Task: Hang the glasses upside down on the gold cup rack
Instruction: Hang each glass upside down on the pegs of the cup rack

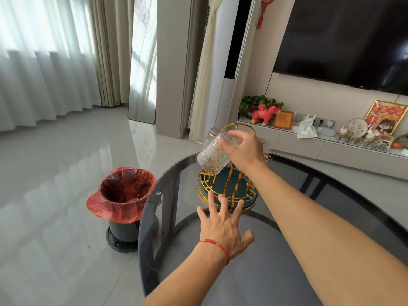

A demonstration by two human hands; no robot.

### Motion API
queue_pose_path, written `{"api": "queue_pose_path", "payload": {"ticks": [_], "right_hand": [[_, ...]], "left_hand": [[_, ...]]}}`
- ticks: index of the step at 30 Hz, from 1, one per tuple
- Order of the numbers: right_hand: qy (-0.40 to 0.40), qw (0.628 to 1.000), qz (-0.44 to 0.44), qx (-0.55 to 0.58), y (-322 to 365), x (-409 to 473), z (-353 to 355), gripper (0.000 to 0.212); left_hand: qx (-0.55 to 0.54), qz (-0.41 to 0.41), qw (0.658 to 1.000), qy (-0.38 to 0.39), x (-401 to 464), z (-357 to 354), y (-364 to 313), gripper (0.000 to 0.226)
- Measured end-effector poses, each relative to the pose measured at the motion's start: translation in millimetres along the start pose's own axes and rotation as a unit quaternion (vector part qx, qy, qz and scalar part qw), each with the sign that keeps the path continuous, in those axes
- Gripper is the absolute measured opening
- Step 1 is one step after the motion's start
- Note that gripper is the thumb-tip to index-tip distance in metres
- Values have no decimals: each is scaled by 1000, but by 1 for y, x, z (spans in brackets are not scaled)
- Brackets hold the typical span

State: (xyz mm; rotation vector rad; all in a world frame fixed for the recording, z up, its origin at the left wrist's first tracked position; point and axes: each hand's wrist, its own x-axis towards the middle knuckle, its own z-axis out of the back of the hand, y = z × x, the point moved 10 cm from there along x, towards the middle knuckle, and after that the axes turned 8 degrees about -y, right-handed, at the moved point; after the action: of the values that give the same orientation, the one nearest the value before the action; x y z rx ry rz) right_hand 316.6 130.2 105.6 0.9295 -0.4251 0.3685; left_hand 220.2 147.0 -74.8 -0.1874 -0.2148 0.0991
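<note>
The gold cup rack (229,196) has a dark green round tray base with gold wire and a gold ring handle on top. My right hand (244,150) is shut on an embossed clear glass (213,156), held mouth down and tilted over the rack's left side. Behind it a second glass (212,133) hangs on the rack. A third glass (266,145) shows partly past my right wrist. My left hand (223,224) is open, fingers spread, its fingertips on the near rim of the rack's base.
The rack stands near the far left edge of a round dark glass table (254,272). A bin with a red bag (123,195) stands on the floor left of the table. A TV cabinet with ornaments (320,140) runs along the far right wall.
</note>
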Motion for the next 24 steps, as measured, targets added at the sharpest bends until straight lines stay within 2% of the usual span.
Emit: {"api": "queue_pose_path", "payload": {"ticks": [4, 10, 17, 21, 24], "right_hand": [[52, 995, 62, -59, 10, -13, -19, 56], [69, 985, 100, -123, 10, -17, -24, 55], [86, 981, 113, -130, 7, -31, -16, 61], [60, 988, 99, -107, -10, -58, 16, 63], [73, 989, 80, -103, -28, -88, 42, 64]], "left_hand": [[-3, 0, 1000, -6, -1, 1, 0, 83], [-1, 2, 1000, -5, -2, 1, 1, 83], [11, 10, 1000, -8, -2, 4, 1, 82], [22, 28, 999, -7, -3, 8, 0, 83], [31, 31, 999, 0, -5, 8, -2, 86]]}}
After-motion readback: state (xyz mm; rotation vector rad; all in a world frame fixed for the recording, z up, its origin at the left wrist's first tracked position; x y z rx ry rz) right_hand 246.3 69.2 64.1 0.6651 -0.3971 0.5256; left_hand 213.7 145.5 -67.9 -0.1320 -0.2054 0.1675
